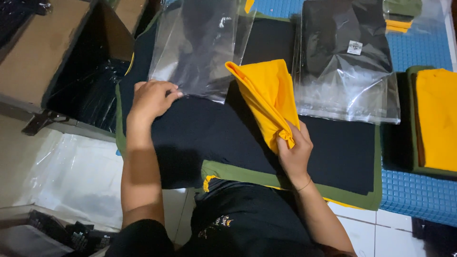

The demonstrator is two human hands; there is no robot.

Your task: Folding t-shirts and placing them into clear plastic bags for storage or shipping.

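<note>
Dark clothing with a small pale print, worn by the person seated on the floor, is filling the bottom of the view, and both bare forearms are reaching forward from it over a stack of folded cloth. Lying uppermost on that stack is a black garment [214,138], which is resting on an olive-green layer [352,196] whose edge is showing along the near and right sides.

At the left, the left hand [152,99] is pressing palm-down on the black garment, its fingers [170,91] curled loosely and touching the near edge of an empty clear plastic bag [200,47]; they are resting there rather than closing around anything. That bag is lying flat on the far part of the black garment.

At the right, the right hand [294,151] is gripping a yellow folded garment [269,97] at its lower corner, fingers wrapped tightly around the bunched cloth. The yellow garment is standing up from the hand and leaning away towards the far side, above the black garment and between the two bags.

Just beyond it, a bagged black garment [345,57] is lying sealed in clear plastic with a small white tag. Further right, a stack of yellow cloth [438,119] is sitting on a blue padded mat [419,195]. To the far left, an open cardboard box [43,52] is holding dark bagged items, and a sheet of pale plastic [81,176] is lying on the tiled floor.
</note>
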